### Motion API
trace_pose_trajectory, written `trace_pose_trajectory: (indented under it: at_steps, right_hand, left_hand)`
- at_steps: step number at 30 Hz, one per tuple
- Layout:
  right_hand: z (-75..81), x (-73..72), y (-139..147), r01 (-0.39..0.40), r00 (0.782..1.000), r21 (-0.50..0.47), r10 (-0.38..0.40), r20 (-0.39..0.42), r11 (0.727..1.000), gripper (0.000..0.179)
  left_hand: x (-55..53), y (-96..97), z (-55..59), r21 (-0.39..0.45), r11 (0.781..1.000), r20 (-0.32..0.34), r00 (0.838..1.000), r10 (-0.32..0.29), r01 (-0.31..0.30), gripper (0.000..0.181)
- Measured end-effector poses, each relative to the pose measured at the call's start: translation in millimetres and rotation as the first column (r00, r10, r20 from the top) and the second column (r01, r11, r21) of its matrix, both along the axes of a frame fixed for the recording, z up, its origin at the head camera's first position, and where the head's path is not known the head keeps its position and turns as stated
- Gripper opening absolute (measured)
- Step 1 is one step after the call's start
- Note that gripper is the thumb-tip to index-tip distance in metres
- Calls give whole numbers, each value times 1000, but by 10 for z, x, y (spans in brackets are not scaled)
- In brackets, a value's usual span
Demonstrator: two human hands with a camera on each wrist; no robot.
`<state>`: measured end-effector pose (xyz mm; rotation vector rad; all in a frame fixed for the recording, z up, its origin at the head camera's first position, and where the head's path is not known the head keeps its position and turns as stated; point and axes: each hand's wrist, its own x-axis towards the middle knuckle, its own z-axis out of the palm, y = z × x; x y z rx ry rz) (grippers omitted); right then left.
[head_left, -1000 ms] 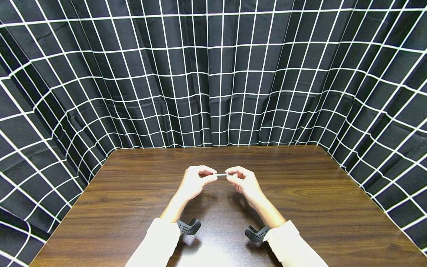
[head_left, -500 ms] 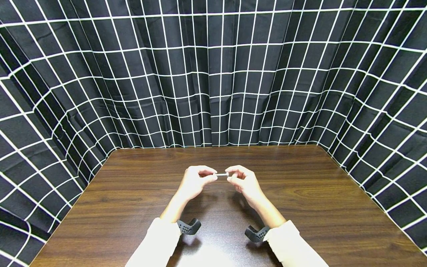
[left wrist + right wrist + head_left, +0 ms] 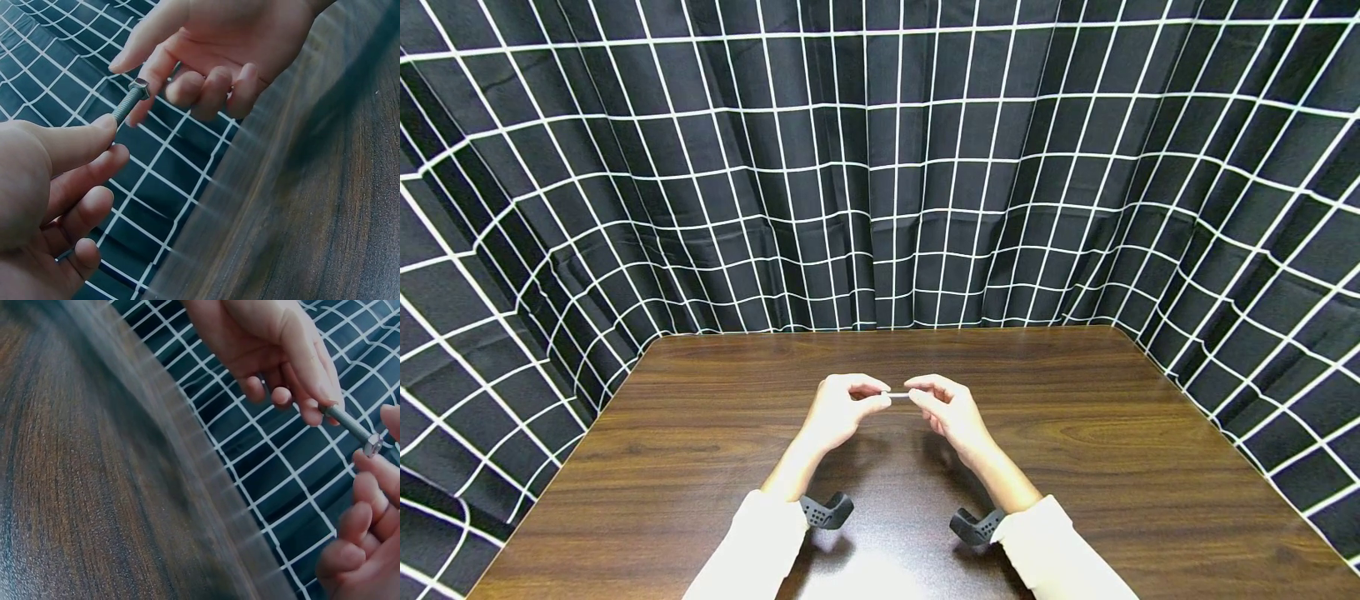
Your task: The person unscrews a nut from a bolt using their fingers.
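My left hand (image 3: 838, 408) pinches a metal bolt (image 3: 127, 105) between thumb and index finger, hiding one end. The bolt lies level between the hands in the head view, its threaded shank pointing toward my right hand (image 3: 951, 410). A hexagonal metal piece (image 3: 373, 445) sits at the exposed end. The right thumb (image 3: 128, 55) and index finger stand apart on either side of this hexagonal end, close to it, while the other right fingers curl loosely. In the right wrist view the left hand (image 3: 275, 344) shows beyond the bolt.
Below the hands is a brown wood-grain table (image 3: 685, 433). A black curtain with a white grid (image 3: 887, 192) surrounds its back and sides. Each wrist wears a dark strap mount, the left mount (image 3: 827, 510) and the right mount (image 3: 976, 527), close above the tabletop.
My right thumb has shifted slightly forward and now covers the bolt's hexagonal end in the head view. The left hand keeps its pinch and moves only slightly.
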<state>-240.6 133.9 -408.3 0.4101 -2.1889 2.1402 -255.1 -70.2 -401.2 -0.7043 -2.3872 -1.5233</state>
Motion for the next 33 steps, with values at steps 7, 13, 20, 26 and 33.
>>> trace_pose_trajectory:
  at_steps: [7,13,20,26,33]
  right_hand:
    - [206,147,-60,66,998,127,-66,-5,990,26]
    - [237,178,-68,62,998,120,-64,11,991,26]
    - [11,22,-36,69,998,78,-69,4,995,20]
    - [-56,-23,-32,61,998,36,-61,3,997,18]
    - [-58,-27,-20,14,999,3,-14,-50,1000,26]
  left_hand:
    - [-3,16,-18,-1,1000,-14,1000,12,-12,10]
    - [-4,18,-21,7,1000,-8,1000,13,-13,11]
    - [2,-8,-8,13,1000,9,1000,3,-3,9]
    - [-2,-18,-8,3,1000,4,1000,5,-5,12]
    - [0,-21,6,5,1000,11,1000,2,-2,14]
